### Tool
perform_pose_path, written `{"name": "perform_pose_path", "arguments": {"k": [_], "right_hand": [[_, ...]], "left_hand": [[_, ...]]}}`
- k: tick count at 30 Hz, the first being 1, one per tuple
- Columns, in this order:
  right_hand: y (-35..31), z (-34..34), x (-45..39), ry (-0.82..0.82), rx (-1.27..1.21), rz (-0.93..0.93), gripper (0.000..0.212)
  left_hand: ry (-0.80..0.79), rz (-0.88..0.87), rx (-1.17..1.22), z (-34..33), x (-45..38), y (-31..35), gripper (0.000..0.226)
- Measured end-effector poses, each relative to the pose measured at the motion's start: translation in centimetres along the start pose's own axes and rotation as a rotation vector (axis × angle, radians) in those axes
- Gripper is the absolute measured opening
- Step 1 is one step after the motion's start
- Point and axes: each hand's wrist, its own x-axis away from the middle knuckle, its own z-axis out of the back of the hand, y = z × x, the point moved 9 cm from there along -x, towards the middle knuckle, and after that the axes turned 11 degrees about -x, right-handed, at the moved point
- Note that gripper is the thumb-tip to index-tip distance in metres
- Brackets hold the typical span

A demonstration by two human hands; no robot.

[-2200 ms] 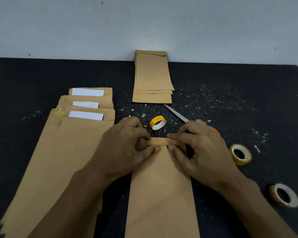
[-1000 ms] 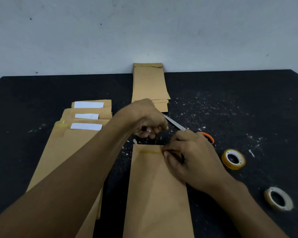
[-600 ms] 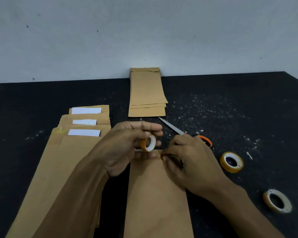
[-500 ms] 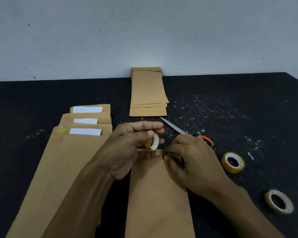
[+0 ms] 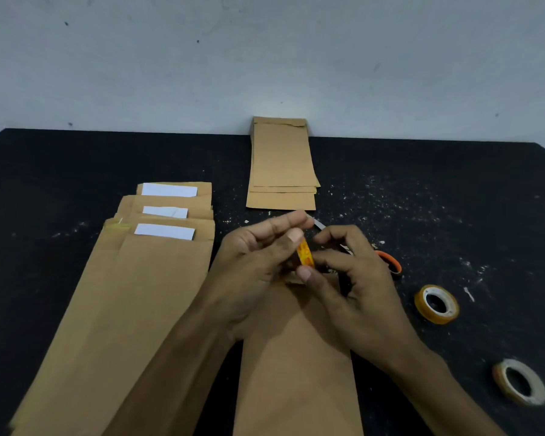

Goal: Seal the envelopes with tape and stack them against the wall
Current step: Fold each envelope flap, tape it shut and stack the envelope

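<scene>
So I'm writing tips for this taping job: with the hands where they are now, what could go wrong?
1. Both the left hand and the right hand are on the tape roll, so nothing pins the envelope; its flap may lift or shift.
2. The scissors lie partly hidden behind the right hand, blade toward the fingers; a blind reach might catch it.
3. White debris on the table could stick to the tape.
</scene>
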Motion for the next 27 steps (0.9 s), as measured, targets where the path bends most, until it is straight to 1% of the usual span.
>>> {"name": "perform_pose_path", "arguments": {"k": [2, 4, 7, 8, 12, 17, 22, 24, 27], "right_hand": [[-0.2, 0.1, 0.0, 0.031, -0.071, -0.028, 0.026], [-0.3, 0.1, 0.1, 0.078, -0.125, -0.063, 0.022], [-0.5, 0.5, 0.1, 0.171, -0.21, -0.086, 0.031], [-0.6, 0.5, 0.1, 0.178, -0.23, -0.085, 0.031], [-0.5, -0.3, 0.3, 0.1, -0.361, -0.109, 0.019], [-1.3, -1.5, 0.4, 0.025, -0.396, -0.078, 0.014], [-1.8, -1.4, 0.5, 0.072, -0.38, -0.096, 0.017], [-1.8, -1.3, 0.5, 0.08, -0.365, -0.102, 0.015], [-1.6, -1.3, 0.5, 0.063, -0.367, -0.111, 0.016]], "left_hand": [[0.026, -0.044, -0.006, 0.3, 0.1, 0.6, 0.027], [0.056, -0.098, -0.019, 0.8, 0.2, 1.4, 0.033], [0.093, -0.17, -0.008, 1.7, 0.3, 2.6, 0.045], [0.096, -0.195, -0.016, 1.8, 0.4, 3.0, 0.048], [0.16, -0.329, -0.187, 2.3, 1.0, 4.7, 0.062], [0.246, -0.401, -0.296, 2.8, 1.6, 5.3, 0.063], [0.353, -0.451, -0.267, 3.8, 1.9, 5.9, 0.062], [0.33, -0.46, -0.273, 3.6, 1.9, 6.1, 0.067], [0.251, -0.447, -0.286, 2.6, 1.8, 5.9, 0.081]]}}
